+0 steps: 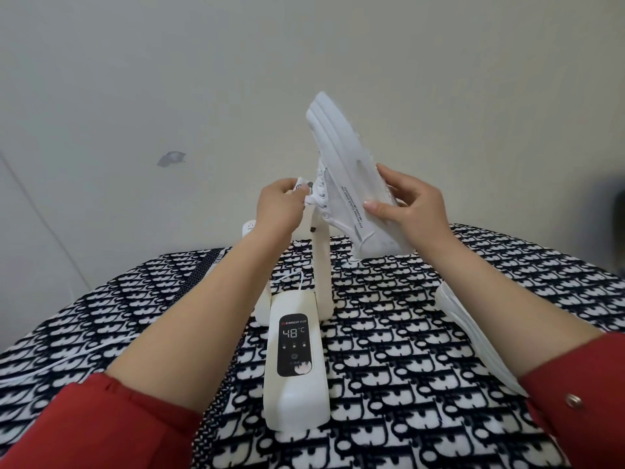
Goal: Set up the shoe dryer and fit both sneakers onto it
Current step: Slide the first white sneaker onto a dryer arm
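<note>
The step in hand looks like fitting the first of the two shoes. The dryer (296, 367) lies on the cloth-covered worktop (406, 367) at 6 o'clock, and its display (293, 332) is lit and reads 48. Two tubes rise from its far end toward 12 o'clock, so the setting-up seems done.

The sneaker (351, 184) is in the air at 1 o'clock from the dryer, sole turned away and up, toe high. Its opening points down at the right tube (321, 265), which runs up to its laced front. Whether the tube is inside the shoe cannot be seen.

The right grip (409, 204) holds the sneaker by its side, thumb on the upper and fingers round toward the sole. The left grip (277, 208) is closed, pinching the laced front edge at 9 o'clock of the shoe. The left tube's tip (301, 185) shows just above its fingers.

The second sneaker (470, 333) lies on the cloth at 3 o'clock of the dryer, partly under the right forearm and untouched.

The next move likely calls for sliding the held shoe down along the right tube until it seats. The opening should be kept wide and the laces clear of the tube. After that, the other shoe goes on the left tube.
</note>
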`<action>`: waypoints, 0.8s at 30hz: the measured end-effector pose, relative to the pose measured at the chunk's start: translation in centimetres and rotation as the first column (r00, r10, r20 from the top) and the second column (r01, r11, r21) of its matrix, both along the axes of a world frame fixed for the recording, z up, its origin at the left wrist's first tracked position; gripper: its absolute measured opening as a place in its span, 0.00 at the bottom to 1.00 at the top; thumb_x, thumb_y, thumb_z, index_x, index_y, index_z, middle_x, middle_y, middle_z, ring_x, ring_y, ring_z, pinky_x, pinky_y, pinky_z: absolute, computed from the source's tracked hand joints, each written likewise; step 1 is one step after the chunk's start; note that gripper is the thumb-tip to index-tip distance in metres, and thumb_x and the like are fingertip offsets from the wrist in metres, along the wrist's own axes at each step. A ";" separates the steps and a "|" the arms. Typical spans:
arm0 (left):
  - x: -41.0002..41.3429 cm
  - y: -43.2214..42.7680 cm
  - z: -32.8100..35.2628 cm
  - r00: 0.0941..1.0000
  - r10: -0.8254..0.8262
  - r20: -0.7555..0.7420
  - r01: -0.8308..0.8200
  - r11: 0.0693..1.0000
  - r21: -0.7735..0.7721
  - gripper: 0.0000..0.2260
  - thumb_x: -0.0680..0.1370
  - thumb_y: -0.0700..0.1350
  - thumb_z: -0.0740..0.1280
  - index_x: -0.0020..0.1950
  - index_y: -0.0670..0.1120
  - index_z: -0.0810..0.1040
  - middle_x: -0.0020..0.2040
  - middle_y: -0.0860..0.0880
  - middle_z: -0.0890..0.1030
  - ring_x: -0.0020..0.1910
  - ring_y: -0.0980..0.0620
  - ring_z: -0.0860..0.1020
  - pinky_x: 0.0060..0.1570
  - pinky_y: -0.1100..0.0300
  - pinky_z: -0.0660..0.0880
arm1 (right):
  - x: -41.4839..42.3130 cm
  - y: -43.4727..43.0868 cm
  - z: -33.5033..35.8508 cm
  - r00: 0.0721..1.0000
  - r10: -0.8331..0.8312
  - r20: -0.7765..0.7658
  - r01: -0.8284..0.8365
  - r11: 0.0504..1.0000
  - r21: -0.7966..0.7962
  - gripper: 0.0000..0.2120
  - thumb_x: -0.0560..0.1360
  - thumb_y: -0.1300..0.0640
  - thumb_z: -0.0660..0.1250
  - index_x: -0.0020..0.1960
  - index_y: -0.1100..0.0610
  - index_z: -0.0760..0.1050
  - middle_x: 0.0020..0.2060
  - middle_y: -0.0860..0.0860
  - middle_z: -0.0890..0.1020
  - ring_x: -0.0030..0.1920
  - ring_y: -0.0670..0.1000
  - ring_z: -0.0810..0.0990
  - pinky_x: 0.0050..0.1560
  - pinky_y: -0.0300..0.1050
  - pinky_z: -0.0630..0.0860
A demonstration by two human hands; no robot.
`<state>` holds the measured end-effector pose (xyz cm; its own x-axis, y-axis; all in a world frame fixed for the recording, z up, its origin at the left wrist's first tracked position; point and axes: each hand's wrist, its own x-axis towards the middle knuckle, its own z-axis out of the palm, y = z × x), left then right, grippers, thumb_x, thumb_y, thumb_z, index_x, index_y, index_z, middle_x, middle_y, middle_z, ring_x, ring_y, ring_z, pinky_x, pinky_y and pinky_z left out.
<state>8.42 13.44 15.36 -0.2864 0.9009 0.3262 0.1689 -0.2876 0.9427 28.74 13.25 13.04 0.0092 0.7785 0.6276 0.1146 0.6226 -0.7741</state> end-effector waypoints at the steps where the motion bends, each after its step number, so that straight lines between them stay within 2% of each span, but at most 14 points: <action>1: -0.1 0.2 0.2 1.000 0.000 0.008 0.000 1.000 0.018 0.06 0.78 0.42 0.65 0.48 0.45 0.82 0.28 0.53 0.74 0.26 0.57 0.68 0.28 0.64 0.62 | -0.3 0.2 0.3 1.000 0.000 -0.003 0.000 1.000 0.005 0.32 0.64 0.64 0.79 0.67 0.58 0.75 0.58 0.46 0.80 0.53 0.37 0.80 0.59 0.35 0.75; 4: -0.6 0.7 1.0 1.000 0.004 0.025 -0.006 0.998 0.059 0.07 0.79 0.41 0.64 0.48 0.46 0.82 0.27 0.55 0.73 0.25 0.59 0.69 0.28 0.64 0.64 | -0.8 0.9 1.3 1.000 0.004 -0.015 -0.004 1.000 0.025 0.31 0.64 0.63 0.79 0.66 0.57 0.76 0.58 0.45 0.80 0.53 0.35 0.80 0.58 0.34 0.75; 10: -1.3 1.8 1.9 0.999 0.022 0.040 -0.026 0.994 0.106 0.07 0.79 0.41 0.63 0.47 0.48 0.81 0.31 0.54 0.73 0.30 0.57 0.69 0.30 0.63 0.64 | -1.6 2.3 2.5 1.000 0.019 0.002 -0.019 0.998 0.066 0.32 0.65 0.64 0.79 0.67 0.59 0.75 0.60 0.47 0.80 0.57 0.39 0.79 0.62 0.37 0.74; 14: -1.5 2.4 1.2 0.998 0.048 0.046 -0.052 0.995 0.080 0.06 0.80 0.41 0.63 0.49 0.48 0.80 0.35 0.53 0.75 0.35 0.55 0.71 0.34 0.62 0.66 | -1.9 3.4 2.5 0.999 0.029 0.045 -0.031 0.998 0.051 0.32 0.64 0.65 0.79 0.66 0.60 0.75 0.59 0.46 0.79 0.57 0.38 0.78 0.61 0.33 0.73; 17: -1.4 2.6 0.1 0.998 0.058 0.037 -0.060 0.997 0.058 0.07 0.80 0.42 0.62 0.53 0.45 0.80 0.43 0.46 0.81 0.43 0.51 0.74 0.38 0.60 0.70 | -2.0 3.9 2.1 0.996 0.034 0.084 -0.036 0.999 0.030 0.31 0.64 0.64 0.79 0.66 0.60 0.75 0.59 0.47 0.79 0.59 0.41 0.78 0.60 0.31 0.72; 19: -1.2 2.8 -0.5 0.996 0.087 0.030 -0.088 0.996 0.033 0.11 0.81 0.43 0.62 0.59 0.43 0.79 0.56 0.40 0.81 0.53 0.43 0.79 0.49 0.51 0.75 | -2.0 4.1 1.8 0.994 0.037 0.103 -0.039 0.999 0.019 0.32 0.64 0.64 0.79 0.66 0.59 0.75 0.59 0.47 0.79 0.58 0.41 0.78 0.59 0.30 0.72; 20: -1.2 2.9 -0.7 0.994 0.103 0.026 -0.103 0.994 0.030 0.11 0.81 0.43 0.61 0.59 0.42 0.79 0.58 0.39 0.81 0.58 0.41 0.78 0.51 0.50 0.75 | -2.0 4.2 1.6 0.994 0.041 0.105 -0.042 0.999 0.012 0.32 0.64 0.64 0.79 0.66 0.59 0.75 0.58 0.47 0.79 0.58 0.41 0.78 0.58 0.30 0.72; 22: -1.2 2.9 -1.3 0.993 0.121 0.010 -0.122 0.992 0.040 0.10 0.81 0.43 0.61 0.58 0.43 0.79 0.57 0.39 0.81 0.60 0.38 0.76 0.48 0.54 0.72 | -2.2 4.3 1.1 0.993 0.051 0.102 -0.050 0.999 -0.005 0.32 0.64 0.64 0.79 0.66 0.57 0.75 0.58 0.47 0.79 0.58 0.41 0.78 0.59 0.31 0.72; 24: -1.2 2.9 -1.7 0.991 0.135 -0.011 -0.134 0.990 0.032 0.10 0.81 0.43 0.61 0.58 0.44 0.79 0.56 0.40 0.82 0.59 0.36 0.76 0.51 0.50 0.74 | -2.3 4.4 0.7 0.994 0.056 0.097 -0.055 0.998 -0.016 0.32 0.64 0.64 0.79 0.66 0.57 0.75 0.59 0.47 0.80 0.59 0.42 0.78 0.62 0.34 0.72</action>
